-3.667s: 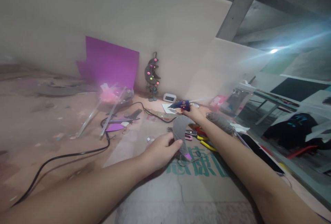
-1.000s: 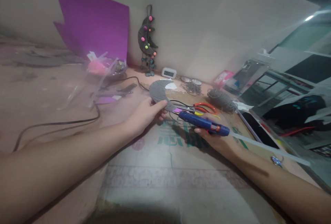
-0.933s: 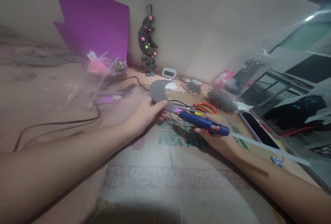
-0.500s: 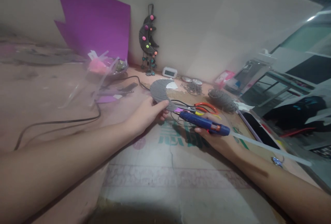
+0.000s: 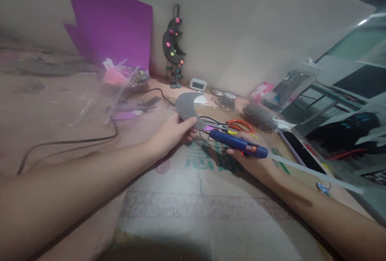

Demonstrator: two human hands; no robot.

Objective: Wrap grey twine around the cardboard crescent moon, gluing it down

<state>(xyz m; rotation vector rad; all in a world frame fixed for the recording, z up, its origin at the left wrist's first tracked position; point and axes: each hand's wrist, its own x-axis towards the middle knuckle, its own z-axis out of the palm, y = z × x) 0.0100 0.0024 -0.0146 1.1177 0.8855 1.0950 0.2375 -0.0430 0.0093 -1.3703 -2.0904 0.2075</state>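
Note:
A crescent wrapped in grey yarn (image 5: 185,106) is pinched near its lower tip by my left hand (image 5: 177,131), the thumb on top. A bit of purple shows at that tip. My right hand (image 5: 247,156) is closed around a blue hot glue gun (image 5: 235,142), whose nozzle is at the crescent's lower tip; I cannot tell whether they touch. A long translucent glue stick (image 5: 313,171) juts out of the gun's back. Just behind the gun lie scissors or pliers with orange and yellow handles (image 5: 241,125), partly hidden.
A decorated moon hanging (image 5: 173,48) is against the wall beside purple card (image 5: 114,23). Along the back are a small white clock (image 5: 198,84) and a grey yarn ball (image 5: 259,117). A black cord (image 5: 66,142) crosses the left side; a bowl of supplies (image 5: 138,80) stands behind it.
Almost nothing differs. The crescent and the glue gun stay in the same place, held by the same hands.

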